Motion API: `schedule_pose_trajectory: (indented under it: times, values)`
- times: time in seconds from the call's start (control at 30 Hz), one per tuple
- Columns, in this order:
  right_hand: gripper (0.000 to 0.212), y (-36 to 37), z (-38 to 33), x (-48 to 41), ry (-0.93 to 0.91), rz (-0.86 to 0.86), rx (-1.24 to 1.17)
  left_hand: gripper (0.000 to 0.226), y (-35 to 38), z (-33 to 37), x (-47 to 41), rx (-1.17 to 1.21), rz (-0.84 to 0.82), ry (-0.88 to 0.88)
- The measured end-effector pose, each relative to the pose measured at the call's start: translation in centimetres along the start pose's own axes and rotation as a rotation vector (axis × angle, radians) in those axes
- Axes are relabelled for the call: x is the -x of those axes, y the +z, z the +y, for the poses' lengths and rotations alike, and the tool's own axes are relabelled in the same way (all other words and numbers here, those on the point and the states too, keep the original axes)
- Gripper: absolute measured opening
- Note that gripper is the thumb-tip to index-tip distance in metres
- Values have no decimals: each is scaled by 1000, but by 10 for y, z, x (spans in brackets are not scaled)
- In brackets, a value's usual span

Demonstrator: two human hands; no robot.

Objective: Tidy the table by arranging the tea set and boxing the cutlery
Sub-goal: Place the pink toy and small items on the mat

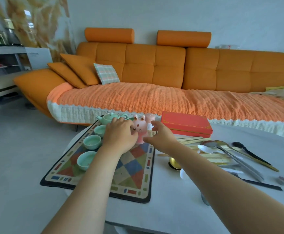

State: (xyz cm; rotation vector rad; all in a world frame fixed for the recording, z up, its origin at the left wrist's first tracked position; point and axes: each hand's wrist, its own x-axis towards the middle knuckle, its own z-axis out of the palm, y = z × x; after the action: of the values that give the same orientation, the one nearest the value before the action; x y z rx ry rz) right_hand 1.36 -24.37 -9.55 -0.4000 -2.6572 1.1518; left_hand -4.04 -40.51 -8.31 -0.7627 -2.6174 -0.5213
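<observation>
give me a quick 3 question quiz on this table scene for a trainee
1. True or false: the red box is shut.
2. How many cups show on the mat?
3. What stands between the left hand and the right hand? A a bottle; B the rabbit; C a plate.
Key: 1 true; 2 three; 3 B.
</observation>
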Motion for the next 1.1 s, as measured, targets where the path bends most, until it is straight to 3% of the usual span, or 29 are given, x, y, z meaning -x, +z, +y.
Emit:
schedule_pose_trajectory:
  times: [0.17, 0.23, 0.5, 0.73, 0.93, 1.1]
  values:
    - [36, -55, 34, 31, -58, 75, 89, 20, 15, 80, 0, 199, -15, 153]
    - [28, -81, 55, 47, -32, 91, 118, 18, 26, 116, 2, 293, -51, 204]
    - [30, -184, 132, 103, 182, 151, 324, 22, 54, 229, 20, 356, -255, 372]
    - [38, -235, 186, 149, 395, 25, 617, 35, 75, 288, 32, 239, -433, 578]
    - [33, -243, 205, 167, 381, 20, 628, 32, 91, 298, 49, 179, -476, 593]
    - [29, -236, 196, 164, 325, 165, 383, 50, 88, 308, 51, 386, -377, 543]
